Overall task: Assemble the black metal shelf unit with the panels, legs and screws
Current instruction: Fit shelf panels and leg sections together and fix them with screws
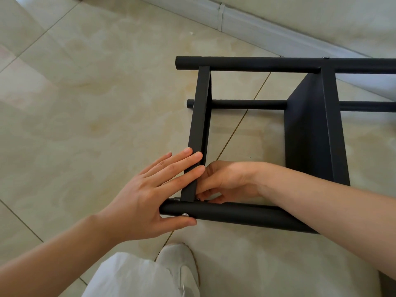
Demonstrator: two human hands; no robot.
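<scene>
The black metal shelf unit lies on its side on the tiled floor. A near tubular leg (246, 215) runs left to right, with a far leg (257, 64) and a lower leg (248, 104) behind it. A narrow end panel (200, 116) and a wider panel (315, 129) stand on edge between the legs. My left hand (147, 196) presses flat against the end panel's near end, thumb under the near leg beside a silver screw (185, 215). My right hand (225, 181) reaches inside the frame, fingers pinched at the panel-leg joint; what they hold is hidden.
A pale skirting board (278, 35) and wall run diagonally behind the shelf. My leg in light trousers (132, 277) and a white shoe (182, 262) stand just in front of the near leg. Bare floor tiles (85, 103) stretch to the left.
</scene>
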